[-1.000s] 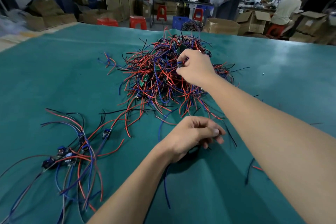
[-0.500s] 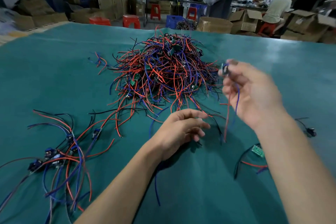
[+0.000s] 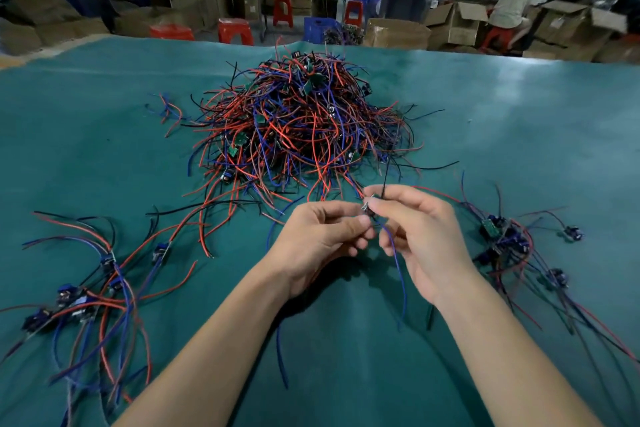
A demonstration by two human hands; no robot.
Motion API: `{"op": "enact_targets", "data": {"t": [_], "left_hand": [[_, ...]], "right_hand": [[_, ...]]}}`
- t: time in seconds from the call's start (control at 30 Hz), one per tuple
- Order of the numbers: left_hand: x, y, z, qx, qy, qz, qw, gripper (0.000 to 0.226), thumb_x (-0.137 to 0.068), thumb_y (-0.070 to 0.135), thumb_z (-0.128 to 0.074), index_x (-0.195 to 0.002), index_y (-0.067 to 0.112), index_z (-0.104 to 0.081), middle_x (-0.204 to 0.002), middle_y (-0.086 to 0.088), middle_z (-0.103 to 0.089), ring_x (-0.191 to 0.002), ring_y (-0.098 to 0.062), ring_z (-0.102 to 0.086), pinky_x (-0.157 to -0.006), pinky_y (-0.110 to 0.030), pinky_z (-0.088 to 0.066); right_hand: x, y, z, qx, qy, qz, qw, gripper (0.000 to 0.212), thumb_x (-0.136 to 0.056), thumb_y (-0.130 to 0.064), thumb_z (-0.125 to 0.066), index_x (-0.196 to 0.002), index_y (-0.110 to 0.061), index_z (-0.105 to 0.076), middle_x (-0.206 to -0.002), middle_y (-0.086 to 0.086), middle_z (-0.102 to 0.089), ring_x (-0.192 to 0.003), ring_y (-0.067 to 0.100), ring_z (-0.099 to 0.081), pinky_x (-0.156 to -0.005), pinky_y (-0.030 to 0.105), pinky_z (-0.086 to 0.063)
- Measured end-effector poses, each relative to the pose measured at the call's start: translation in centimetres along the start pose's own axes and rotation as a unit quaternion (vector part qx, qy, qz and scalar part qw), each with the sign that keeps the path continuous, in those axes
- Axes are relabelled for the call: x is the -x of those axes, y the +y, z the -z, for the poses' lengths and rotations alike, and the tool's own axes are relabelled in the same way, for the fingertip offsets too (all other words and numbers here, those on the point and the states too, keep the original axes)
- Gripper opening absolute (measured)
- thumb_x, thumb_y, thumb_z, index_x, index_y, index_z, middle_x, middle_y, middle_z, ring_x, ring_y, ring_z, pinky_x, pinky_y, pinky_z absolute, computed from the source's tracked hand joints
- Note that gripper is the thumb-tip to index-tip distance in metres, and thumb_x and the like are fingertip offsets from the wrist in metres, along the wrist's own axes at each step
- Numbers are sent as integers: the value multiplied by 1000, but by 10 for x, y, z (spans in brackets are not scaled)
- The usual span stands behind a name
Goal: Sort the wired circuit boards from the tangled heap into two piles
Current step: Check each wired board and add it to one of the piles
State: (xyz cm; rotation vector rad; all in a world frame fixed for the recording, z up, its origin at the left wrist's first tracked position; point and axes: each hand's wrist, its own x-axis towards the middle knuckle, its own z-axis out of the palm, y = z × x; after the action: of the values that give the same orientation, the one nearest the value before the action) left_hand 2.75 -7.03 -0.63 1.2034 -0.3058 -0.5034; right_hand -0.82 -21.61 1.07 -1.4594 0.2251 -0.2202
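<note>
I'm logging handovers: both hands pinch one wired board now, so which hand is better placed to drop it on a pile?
Probably the right hand: it pinches the wired board and lies nearest the right pile; which pile suits it is unclear.

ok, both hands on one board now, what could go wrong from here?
1. The held board, pinched between the left hand and right hand, trails a black wire up toward the heap; if it is caught there, pulling may drag more pieces along.
2. Its blue wire hangs down to the table and may catch on the loose blue wire below.
</note>
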Motion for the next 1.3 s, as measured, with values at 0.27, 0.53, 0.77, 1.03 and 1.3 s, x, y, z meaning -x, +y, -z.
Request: {"op": "enact_targets", "data": {"t": [0.27,0.53,0.77,1.03,1.3], "left_hand": [[2,1,-4,-19,3,-2,1000,8,-91,8,-63,-85,6,-65,-70,-5,-60,-59,-11,-53,-55,-16,-43],[2,1,-3,-39,-3,-15,999,21,-91,5,-63,-70,12,-62,-67,-5,-58,-57,-12,-50,-56,-18,-40],[2,3,-3,-23,-6,-13,1000,27,-93,4,-62,-68,15,-65,-76,-12,-60,-59,-14,-56,-55,-19,-45],[-1,4,-1,48,-34,19,998,4,-99,3,-50,-103,1,-51,-84,-15,-71,-69,-23,-70,-60,-25,-56],[2,7,1,100,-105,55,988,3,-92,11,-58,-93,8,-60,-82,-6,-64,-77,-17,-69,-74,-29,-58]], "right_hand": [[-2,3,-1,-22,53,25,998,6,-89,-13,-76,-91,-10,-81,-75,7,-70,-42,11,-47,-40,21,-33],[-11,2,16,67,137,144,978,20,-86,-13,-81,-71,-23,-77,-63,-9,-68,-44,9,-49,-44,20,-39],[-18,-12,51,-15,307,186,933,19,-94,-19,-74,-75,-20,-72,-60,-10,-66,-46,9,-55,-42,22,-41],[0,3,5,151,8,94,984,32,-80,-56,-73,-85,-25,-79,-77,-5,-77,-67,10,-71,-58,29,-54],[4,7,-3,89,10,148,985,11,-81,-35,-76,-90,-29,-81,-77,4,-77,-64,13,-67,-58,31,-52]]}}
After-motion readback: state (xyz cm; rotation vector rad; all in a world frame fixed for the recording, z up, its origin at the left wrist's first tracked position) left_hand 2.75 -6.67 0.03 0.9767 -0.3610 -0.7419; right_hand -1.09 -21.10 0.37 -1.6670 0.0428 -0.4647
